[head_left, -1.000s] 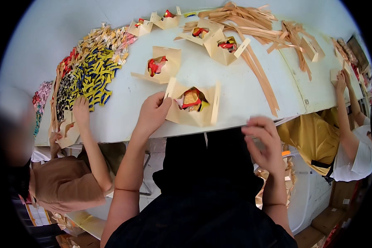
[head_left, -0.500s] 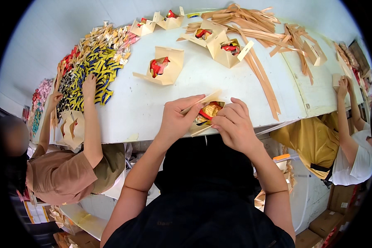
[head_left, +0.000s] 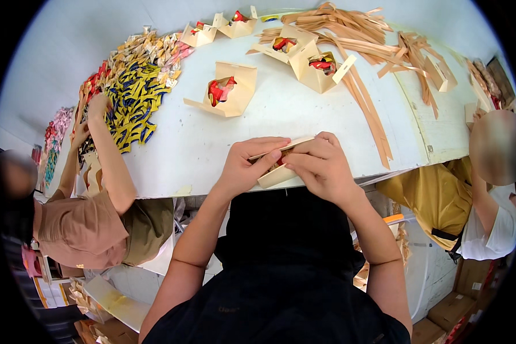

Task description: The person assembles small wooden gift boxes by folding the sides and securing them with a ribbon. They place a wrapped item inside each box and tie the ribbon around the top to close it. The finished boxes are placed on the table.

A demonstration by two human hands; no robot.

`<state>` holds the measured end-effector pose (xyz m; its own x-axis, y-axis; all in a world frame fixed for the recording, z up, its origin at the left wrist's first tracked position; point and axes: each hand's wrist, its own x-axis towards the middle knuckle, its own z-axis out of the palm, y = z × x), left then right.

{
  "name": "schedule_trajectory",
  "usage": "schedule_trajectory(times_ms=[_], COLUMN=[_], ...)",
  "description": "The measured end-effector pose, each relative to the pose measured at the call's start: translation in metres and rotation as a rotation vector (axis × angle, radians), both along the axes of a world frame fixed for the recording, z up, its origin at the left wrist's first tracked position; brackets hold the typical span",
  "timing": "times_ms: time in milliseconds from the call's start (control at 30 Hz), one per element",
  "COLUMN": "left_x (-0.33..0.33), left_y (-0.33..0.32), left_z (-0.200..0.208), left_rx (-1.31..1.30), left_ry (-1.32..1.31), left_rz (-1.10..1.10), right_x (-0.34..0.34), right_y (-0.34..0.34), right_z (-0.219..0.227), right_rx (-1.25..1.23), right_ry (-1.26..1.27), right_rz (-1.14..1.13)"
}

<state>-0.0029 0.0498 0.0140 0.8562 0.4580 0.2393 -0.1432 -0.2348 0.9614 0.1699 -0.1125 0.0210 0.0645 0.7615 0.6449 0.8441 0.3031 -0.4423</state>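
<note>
Fingers of the left hand (head_left: 247, 163) and the right hand (head_left: 321, 166) pinch a small tan cardboard box (head_left: 276, 172) from both sides, thumbs pressed along its top flap, at the near edge of a white table (head_left: 304, 114). The box sits right on that edge, close to the person's chest. Beyond the hands lies a bare stretch of tabletop, open as far as another box (head_left: 223, 89) holding red wrappers. Farther back stand more open boxes (head_left: 315, 63) and a loose heap of flat cardboard strips (head_left: 350, 34), some trailing toward the near right edge. At the left, a co-worker's hand (head_left: 97, 106) rests on a pile of yellow, blue and red packets (head_left: 132, 86). A second co-worker in a yellow apron (head_left: 430, 195) sits at the right edge, with cartons on the floor below.
</note>
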Motion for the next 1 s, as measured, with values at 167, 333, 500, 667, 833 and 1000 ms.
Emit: schedule_trajectory(times_ms=[167,333,500,667,833,1000], left_x=[-0.005,-0.003,0.000,-0.004,-0.001,0.000], left_y=[0.002,-0.022,-0.032,-0.033,-0.037,-0.037], left_z=[-0.006,-0.001,-0.003,-0.008,-0.008,-0.008], left_rx=[0.055,0.234,0.298,0.346,0.356,0.367], left_ry=[-0.070,0.003,0.064,0.045,0.014,-0.014], left_rz=[-0.092,0.090,0.196,0.237,0.259,0.268], right_x=[-0.012,-0.004,0.003,0.026,0.067,0.104], right_y=[0.009,0.010,0.006,-0.049,-0.147,-0.167], right_z=[0.000,-0.008,-0.013,0.028,0.042,-0.005], right_rx=[0.214,-0.048,-0.009,0.093,-0.227,-0.246], right_ry=[0.211,0.569,0.330,0.268,0.045,-0.022], right_rz=[-0.169,-0.088,-0.132,-0.453,-0.606,-0.496])
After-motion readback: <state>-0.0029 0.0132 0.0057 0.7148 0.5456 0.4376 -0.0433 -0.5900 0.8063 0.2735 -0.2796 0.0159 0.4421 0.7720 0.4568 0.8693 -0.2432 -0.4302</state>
